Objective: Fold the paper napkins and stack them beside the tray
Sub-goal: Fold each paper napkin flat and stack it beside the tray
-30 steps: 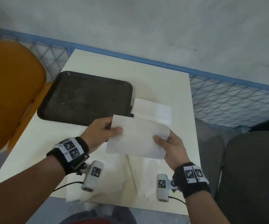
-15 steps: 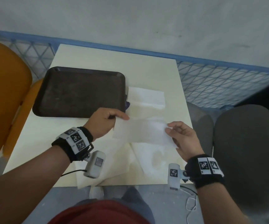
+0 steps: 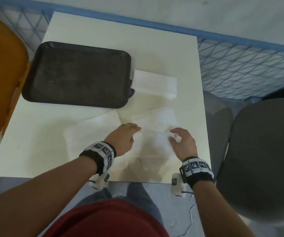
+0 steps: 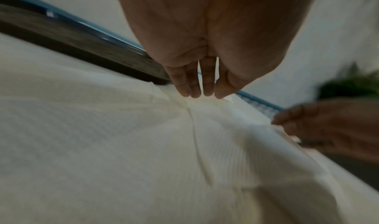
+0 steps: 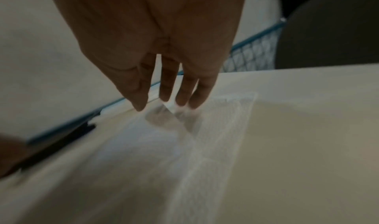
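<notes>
Cream table (image 3: 155, 48) bears napkins (image 3: 155, 130); left hand (image 3: 123, 137), right hand (image 3: 183, 142) hover, grip slack, empty.

No readable words, brand names or numbers appear anywhere. The only printed marks are black-and-white square coded patterns on the wristbands (image 3: 103, 151), behind the fingers, and they spell out nothing legible.

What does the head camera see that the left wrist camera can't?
Only the head view shows the whole tray, the folded napkin beside it, the orange chair and both wristbands.

Only the left wrist view shows the left hand's fingers from underneath, straight, tips down by the napkin's crease.

Both show the left hand, the right hand, the unfolded napkins and the blue fence.
</notes>
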A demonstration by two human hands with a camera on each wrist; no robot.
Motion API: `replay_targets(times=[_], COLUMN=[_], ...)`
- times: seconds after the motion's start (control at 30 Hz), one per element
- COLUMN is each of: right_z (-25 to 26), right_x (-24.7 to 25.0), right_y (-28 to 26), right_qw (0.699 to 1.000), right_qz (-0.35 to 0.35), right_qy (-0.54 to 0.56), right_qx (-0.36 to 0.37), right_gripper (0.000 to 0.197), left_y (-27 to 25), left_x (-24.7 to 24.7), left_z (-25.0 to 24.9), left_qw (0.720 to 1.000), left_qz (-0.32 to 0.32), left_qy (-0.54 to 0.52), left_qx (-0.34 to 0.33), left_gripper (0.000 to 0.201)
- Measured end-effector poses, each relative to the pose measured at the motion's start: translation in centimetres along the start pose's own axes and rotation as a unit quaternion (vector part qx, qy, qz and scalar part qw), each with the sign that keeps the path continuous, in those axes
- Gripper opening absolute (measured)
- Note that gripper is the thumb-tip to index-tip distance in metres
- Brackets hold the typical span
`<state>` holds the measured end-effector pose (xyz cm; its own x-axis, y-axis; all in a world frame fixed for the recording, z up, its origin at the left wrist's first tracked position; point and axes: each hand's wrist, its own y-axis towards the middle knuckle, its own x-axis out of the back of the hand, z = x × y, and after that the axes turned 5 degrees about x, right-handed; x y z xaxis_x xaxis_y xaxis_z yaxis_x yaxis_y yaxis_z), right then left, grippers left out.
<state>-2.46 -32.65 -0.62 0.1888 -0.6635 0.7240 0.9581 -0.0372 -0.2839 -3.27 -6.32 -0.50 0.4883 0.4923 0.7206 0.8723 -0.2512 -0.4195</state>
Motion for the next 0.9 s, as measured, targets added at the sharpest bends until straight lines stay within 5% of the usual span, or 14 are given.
replay_targets(times=[0.1,0.23,0.47,0.57,0.67,0.8,0.9], right_z=[0.5,2.7,-1.9,-2.5,-1.2,1.8,3.4], right_x=[-2.0,-5.2,-3.4,-1.8,-1.1,-0.3,1.7], right_y=[-0.5,-2.0,-1.5,-1.1,-0.6,0.8,2.7], right_qw=[0.98,0.925,0.931,0.935,0.957,0.969,0.979], right_qz=[0.008,0.172,0.164,0.157,0.111,0.096,0.09], right_qy=[-0.164,-0.274,-0.317,-0.308,-0.242,-0.101,-0.047], right_qx=[0.109,0.198,0.074,0.076,0.12,0.203,0.179], right_gripper=[0.047,0.066,0.075,0.076,0.073,0.036,0.021], left_y=[0.8,1.0,1.5,2.1,2.5,2.2,3.0], left_x=[-2.3,-3.6,-3.4,-2.6,-1.3,0.7,1.4], left_z=[-1.1,-1.6,-0.4,-1.0,-1.9,-2.9,-3.1], left_qw=[0.99,0.981,0.979,0.986,0.995,0.985,0.967], left_qz=[0.023,-0.002,-0.031,-0.052,-0.077,-0.129,-0.177], left_qy=[0.133,0.193,0.199,0.158,0.068,-0.079,-0.186], left_qx=[-0.044,-0.036,-0.001,0.031,-0.014,-0.087,-0.006], left_gripper=[0.06,0.057,0.071,0.058,0.046,0.041,0.037])
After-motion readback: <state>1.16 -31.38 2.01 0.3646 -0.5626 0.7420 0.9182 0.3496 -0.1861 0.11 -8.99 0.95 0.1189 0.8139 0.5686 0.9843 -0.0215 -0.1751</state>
